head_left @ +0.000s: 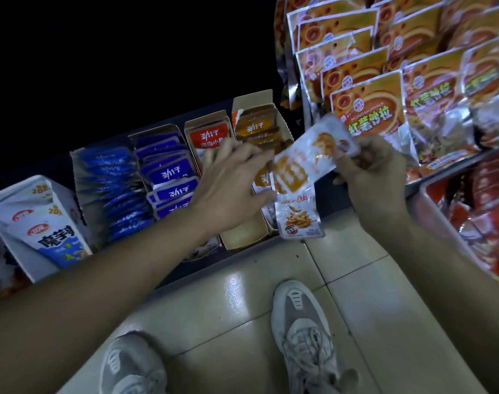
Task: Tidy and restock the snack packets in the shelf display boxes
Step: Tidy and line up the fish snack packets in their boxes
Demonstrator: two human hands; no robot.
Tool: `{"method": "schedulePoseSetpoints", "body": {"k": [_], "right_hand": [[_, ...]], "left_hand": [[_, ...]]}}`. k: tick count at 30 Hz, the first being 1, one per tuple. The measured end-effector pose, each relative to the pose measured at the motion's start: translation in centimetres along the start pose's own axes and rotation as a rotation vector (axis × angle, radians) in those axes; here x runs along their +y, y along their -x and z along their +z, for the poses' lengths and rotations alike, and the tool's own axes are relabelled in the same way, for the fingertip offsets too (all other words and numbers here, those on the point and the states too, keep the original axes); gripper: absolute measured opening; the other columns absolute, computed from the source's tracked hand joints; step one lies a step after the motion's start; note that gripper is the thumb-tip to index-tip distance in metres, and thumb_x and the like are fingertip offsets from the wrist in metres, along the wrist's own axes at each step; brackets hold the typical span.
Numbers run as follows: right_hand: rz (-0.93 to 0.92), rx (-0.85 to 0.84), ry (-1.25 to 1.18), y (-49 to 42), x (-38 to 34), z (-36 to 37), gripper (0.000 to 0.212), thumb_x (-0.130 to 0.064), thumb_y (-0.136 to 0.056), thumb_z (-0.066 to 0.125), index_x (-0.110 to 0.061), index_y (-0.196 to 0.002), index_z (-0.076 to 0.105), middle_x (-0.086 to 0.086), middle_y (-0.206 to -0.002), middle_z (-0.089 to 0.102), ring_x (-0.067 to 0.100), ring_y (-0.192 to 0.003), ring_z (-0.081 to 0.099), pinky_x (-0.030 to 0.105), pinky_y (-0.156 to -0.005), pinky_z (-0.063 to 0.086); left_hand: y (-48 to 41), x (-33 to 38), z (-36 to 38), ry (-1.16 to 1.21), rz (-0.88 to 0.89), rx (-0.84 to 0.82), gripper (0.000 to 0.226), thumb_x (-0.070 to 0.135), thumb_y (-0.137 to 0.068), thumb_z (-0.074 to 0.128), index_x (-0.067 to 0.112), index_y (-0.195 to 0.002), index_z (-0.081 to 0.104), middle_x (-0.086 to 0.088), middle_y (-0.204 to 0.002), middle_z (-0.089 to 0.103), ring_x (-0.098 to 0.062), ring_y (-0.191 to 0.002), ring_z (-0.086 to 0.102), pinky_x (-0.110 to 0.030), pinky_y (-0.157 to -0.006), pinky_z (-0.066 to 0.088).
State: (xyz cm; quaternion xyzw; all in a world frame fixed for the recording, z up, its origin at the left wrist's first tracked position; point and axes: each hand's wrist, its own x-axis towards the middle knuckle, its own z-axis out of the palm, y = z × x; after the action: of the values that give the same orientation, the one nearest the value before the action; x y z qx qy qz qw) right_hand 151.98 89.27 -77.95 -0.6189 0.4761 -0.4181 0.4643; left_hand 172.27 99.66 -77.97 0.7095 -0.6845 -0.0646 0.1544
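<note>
Two orange-and-white snack packets (299, 172) sat just right of the frame's centre, the upper one pinched at its right end by the right hand (376, 172), the lower one hanging down beneath it. Left hand (231, 180) reached over the orange display box (259, 155) with fingers spread loose, gripping nothing I could make out. Blue packet boxes (157, 172) ran leftward along the shelf, and big orange bags (384, 81) hung at upper right.
</note>
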Motion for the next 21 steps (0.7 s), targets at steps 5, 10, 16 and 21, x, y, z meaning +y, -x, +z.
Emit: {"method": "schedulePoseSetpoints", "body": {"k": [5,10,16,21], "right_hand": [[0.196,0.083,-0.213,0.9,0.6,-0.8,0.014,-0.001,-0.093,0.063,0.002,-0.105,0.056,0.010,-0.087,0.069,0.017,-0.071,0.070,0.026,-0.062,0.057],[0.235,0.037,-0.249,2.0,0.8,-1.1,0.025,0.004,-0.091,0.065,-0.006,-0.113,0.059,0.013,-0.098,0.072,0.022,-0.079,0.073,0.028,-0.065,0.059],[0.366,-0.020,-0.180,2.2,0.3,-2.0,0.015,-0.010,-0.091,0.069,-0.014,-0.106,0.068,0.005,-0.094,0.075,0.023,-0.079,0.074,0.030,-0.061,0.057],[0.382,-0.028,-0.137,2.6,0.2,-2.5,0.018,-0.005,-0.087,0.073,-0.008,-0.104,0.069,0.004,-0.093,0.076,0.023,-0.088,0.074,0.029,-0.063,0.057]], "left_hand": [[-0.1,0.9,-0.1,0.051,0.011,-0.025,0.076,0.071,-0.083,0.057,0.032,-0.147,0.045,0.010,-0.132,0.054,-0.014,-0.118,0.035,-0.028,-0.082,0.013],[-1.4,1.5,0.4,0.027,-0.051,0.000,0.060,0.065,-0.077,0.071,0.035,-0.127,0.058,0.012,-0.106,0.053,-0.015,-0.106,0.041,-0.032,-0.079,0.018],[-1.9,1.7,1.0,0.209,-0.174,0.118,0.021,0.050,-0.084,0.073,0.034,-0.097,0.067,0.016,-0.086,0.062,-0.011,-0.090,0.053,-0.032,-0.075,0.019],[-1.2,1.8,0.2,0.508,-0.313,0.286,0.017,0.030,-0.090,0.073,0.021,-0.105,0.071,0.015,-0.092,0.066,-0.006,-0.084,0.062,-0.029,-0.070,0.054]]}}
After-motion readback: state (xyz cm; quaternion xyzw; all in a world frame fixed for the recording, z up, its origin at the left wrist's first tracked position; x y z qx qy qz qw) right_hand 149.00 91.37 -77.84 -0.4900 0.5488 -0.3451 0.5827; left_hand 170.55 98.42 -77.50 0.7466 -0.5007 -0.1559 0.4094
